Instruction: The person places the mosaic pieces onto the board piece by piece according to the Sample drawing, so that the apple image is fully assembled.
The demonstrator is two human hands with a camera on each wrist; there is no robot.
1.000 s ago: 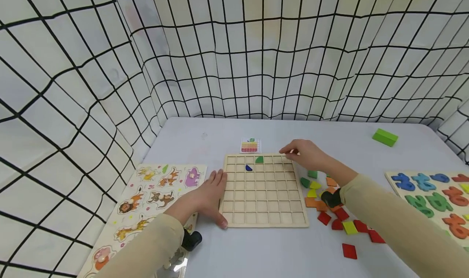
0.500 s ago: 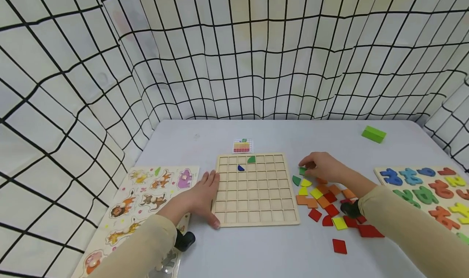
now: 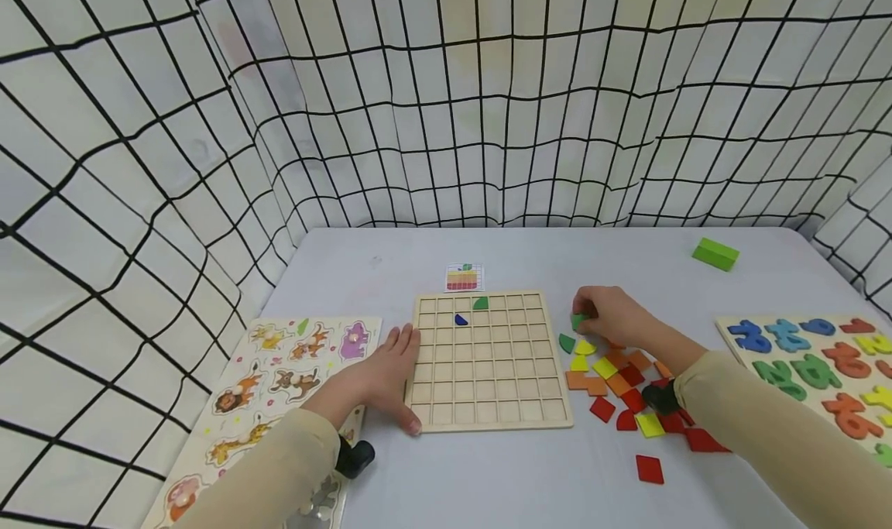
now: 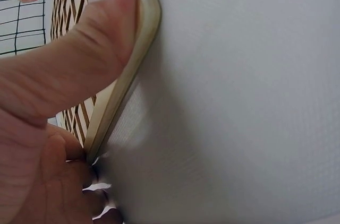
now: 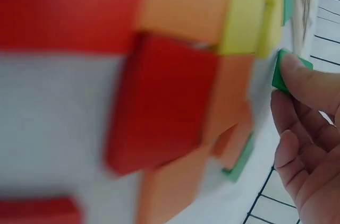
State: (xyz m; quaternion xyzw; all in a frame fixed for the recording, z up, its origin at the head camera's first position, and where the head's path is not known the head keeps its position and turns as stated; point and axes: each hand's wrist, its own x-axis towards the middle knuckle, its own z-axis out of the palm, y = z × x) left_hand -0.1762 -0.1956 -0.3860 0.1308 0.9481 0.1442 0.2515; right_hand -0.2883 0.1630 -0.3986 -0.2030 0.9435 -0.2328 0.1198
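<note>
A square wooden grid board (image 3: pixel 491 372) lies flat in the middle of the table. My left hand (image 3: pixel 385 376) rests along its left side with fingers extended, the thumb over the near left corner. Two pieces sit in the board's upper cells: a green quarter-circle tile (image 3: pixel 481 303) and a small blue tile (image 3: pixel 461 320). Right of the board, my right hand (image 3: pixel 613 317) pinches a green tile (image 5: pixel 279 75) between thumb and fingers. Beneath and near that hand spread loose tiles, among them a yellow tile (image 3: pixel 605 368), an orange tile (image 3: pixel 576 379) and a red tile (image 3: pixel 650 468).
Behind the board lies a small pattern card (image 3: pixel 464 277). An animal puzzle board (image 3: pixel 279 362) is at the left, partly under the left arm. At the right is a number puzzle board (image 3: pixel 773 326). A green block (image 3: pixel 715 254) stands far right, before black netting (image 3: pixel 502 142).
My right hand has moved from the board's upper right corner to the loose tiles, where it now pinches a green tile. The left hand stays against the board; the head view has shifted slightly.
</note>
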